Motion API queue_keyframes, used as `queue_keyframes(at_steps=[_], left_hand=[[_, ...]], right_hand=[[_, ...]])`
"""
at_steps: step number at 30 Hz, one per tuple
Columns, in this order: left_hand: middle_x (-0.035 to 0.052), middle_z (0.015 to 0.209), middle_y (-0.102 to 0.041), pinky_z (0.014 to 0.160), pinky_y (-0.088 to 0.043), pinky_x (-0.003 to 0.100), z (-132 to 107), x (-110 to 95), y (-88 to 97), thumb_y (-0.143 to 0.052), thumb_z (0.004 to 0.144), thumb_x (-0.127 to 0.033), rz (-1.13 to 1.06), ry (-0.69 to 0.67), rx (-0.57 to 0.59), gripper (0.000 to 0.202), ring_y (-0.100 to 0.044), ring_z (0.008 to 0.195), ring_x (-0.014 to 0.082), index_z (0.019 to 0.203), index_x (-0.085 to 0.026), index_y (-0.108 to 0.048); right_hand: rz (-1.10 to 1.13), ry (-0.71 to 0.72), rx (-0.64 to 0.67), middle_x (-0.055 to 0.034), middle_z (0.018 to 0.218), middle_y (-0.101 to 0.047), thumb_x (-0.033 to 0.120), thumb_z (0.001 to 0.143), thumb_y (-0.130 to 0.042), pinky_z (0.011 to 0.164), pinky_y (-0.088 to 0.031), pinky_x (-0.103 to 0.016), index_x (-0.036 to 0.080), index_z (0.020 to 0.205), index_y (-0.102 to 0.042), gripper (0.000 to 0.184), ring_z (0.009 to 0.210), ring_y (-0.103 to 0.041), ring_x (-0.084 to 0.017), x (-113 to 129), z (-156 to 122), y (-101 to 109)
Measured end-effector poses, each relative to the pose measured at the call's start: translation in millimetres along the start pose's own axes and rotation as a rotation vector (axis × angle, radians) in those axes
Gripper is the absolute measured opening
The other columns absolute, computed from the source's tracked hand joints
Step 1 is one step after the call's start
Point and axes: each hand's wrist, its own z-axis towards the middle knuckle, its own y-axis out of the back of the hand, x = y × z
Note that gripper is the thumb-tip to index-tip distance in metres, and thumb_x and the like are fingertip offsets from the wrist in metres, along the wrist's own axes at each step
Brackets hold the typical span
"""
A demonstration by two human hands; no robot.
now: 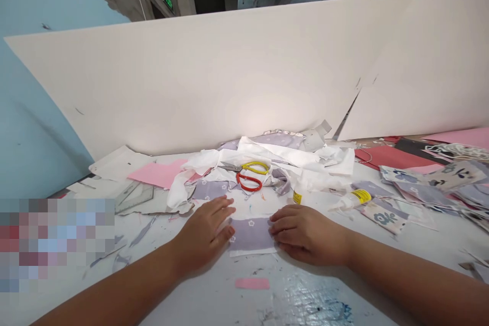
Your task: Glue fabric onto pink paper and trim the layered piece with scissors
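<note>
A piece of lavender cloth with small white flowers [252,237] lies flat on the white table, a white strip showing along its near edge. My left hand [208,232] rests at its left side, fingers apart and the thumb near the cloth's edge. On the right side, my right hand [301,232] lies palm down, with its fingertips on the cloth's edge and its fingers stretched out side by side. Neither hand grips anything. Just beyond lie scissors with one yellow and one red handle [249,183]. A pink strip [252,283] lies nearer to me.
Crumpled white material [290,155] is heaped behind the scissors. A small bottle with a yellow label [355,197] lies to the right, near patterned cloth pieces [385,216] and red sheets [397,158]. Pink paper [158,173] lies left. A white board [229,76] stands behind.
</note>
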Motion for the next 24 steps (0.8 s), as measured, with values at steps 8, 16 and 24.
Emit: queue_keyframes(at_steps=[8,16,24], left_hand=[[0.0027,0.095,-0.061,0.077,-0.04,0.031,-2,-38,-3.8,-0.045,0.079,-0.017,-0.091,-0.237,0.052,0.016,-0.052,0.085,0.0152,0.086,-0.02,-0.059],[0.0023,0.075,-0.057,0.062,-0.034,0.029,-2,-39,-6.9,-0.043,0.076,-0.008,0.153,-0.339,0.044,0.013,-0.044,0.068,0.0141,0.076,-0.016,-0.053],[0.0044,0.079,-0.053,0.066,-0.037,0.03,0,-43,-5.6,-0.036,0.08,-0.012,0.111,-0.225,0.076,0.015,-0.043,0.072,0.0156,0.08,-0.016,-0.051]], right_hand=[[-0.082,0.027,0.002,-0.0062,0.088,-0.065,0.015,0.076,-0.045,0.072,-0.039,-0.029,0.018,0.084,-0.059,0.016,0.086,-0.054,-0.016,7,4,-2],[-0.215,0.001,0.094,-0.0043,0.074,-0.06,0.018,0.076,-0.046,0.065,-0.036,-0.027,0.017,0.07,-0.057,0.012,0.072,-0.049,-0.015,11,6,-9],[-0.066,-0.115,0.022,-0.0063,0.086,-0.06,0.018,0.071,-0.049,0.069,-0.038,-0.029,0.018,0.087,-0.057,0.018,0.078,-0.051,-0.017,15,8,-8]])
